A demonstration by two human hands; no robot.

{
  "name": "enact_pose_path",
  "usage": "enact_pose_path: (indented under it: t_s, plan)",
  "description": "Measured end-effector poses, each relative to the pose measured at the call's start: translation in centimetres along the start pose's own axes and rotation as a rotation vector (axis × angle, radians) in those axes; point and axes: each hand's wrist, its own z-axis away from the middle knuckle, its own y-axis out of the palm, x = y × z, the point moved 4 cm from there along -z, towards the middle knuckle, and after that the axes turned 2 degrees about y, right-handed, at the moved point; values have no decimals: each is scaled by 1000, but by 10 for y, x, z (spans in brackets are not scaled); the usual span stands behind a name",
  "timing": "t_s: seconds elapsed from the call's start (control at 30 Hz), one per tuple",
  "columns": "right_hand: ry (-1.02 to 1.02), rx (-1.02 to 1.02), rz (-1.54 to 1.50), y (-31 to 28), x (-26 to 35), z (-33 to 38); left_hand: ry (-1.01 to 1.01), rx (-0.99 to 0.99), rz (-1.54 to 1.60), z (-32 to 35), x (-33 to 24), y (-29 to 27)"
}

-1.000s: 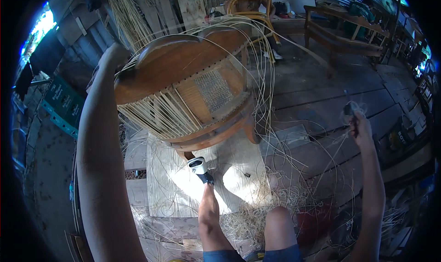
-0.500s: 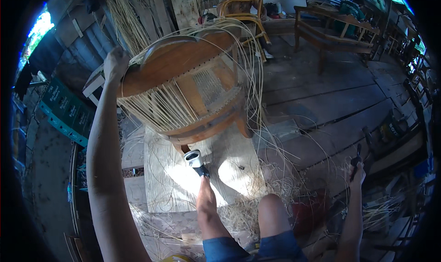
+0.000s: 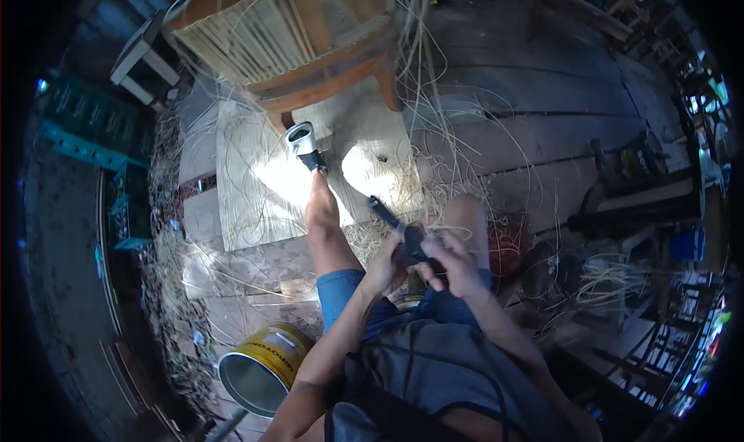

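Note:
My left hand (image 3: pixel 387 262) and my right hand (image 3: pixel 456 262) meet above my lap. Both are closed around a black hand tool (image 3: pixel 416 246), whose narrow end points up and away to the left. Blur hides its exact kind and how each finger grips it. Beyond my knees stands a wooden chair (image 3: pixel 333 81) with pale cane strands (image 3: pixel 246 43) strung across its back. Neither hand touches the chair. My foot, in a white-and-black shoe (image 3: pixel 301 138), rests on a pale board (image 3: pixel 240 209) near a chair leg.
A yellow bucket (image 3: pixel 283 347) stands at my lower left. Green crates (image 3: pixel 93 128) are at the far left beside a small light-coloured stool (image 3: pixel 143 62). Loose cane strips (image 3: pixel 446 163) trail over the plank floor (image 3: pixel 542 151). A dark wooden chair (image 3: pixel 643 186) lies to the right.
My left hand has left the chair's top rail and come down to my lap. My right hand has moved inward with the black tool, meeting the left. The view has tilted downward.

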Motion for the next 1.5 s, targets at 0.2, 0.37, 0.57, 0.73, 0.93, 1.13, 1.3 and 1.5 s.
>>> enact_pose_path:
  t_s: [0.2, 0.37, 0.57, 0.73, 0.93, 1.13, 1.3, 1.5]
  plan:
    - [117, 34, 472, 18, -53, -5, 266, -289, -731, 25, 4, -101]
    - [131, 91, 657, 9, -33, 22, 461, -266, -1124, 25, 10, -92]
    - [51, -97, 115, -14, 3, 27, 334, 8, -891, -21, 14, -41]
    - [-468, -230, 1163, -34, 78, 54, 324, -740, -1369, -7, -140, -93]
    - [-519, -423, 291, -76, 142, 23, 643, -718, -1763, -49, -97, -226]
    - [-364, -370, 88, -59, 106, -50, 283, -199, -1885, -148, -209, -62]
    - [75, -230, 306, -65, -12, -111, 717, -241, -569, -207, -351, 27]
    - [37, -67, 387, -94, -80, -135, 937, 95, -514, -170, -396, 128]
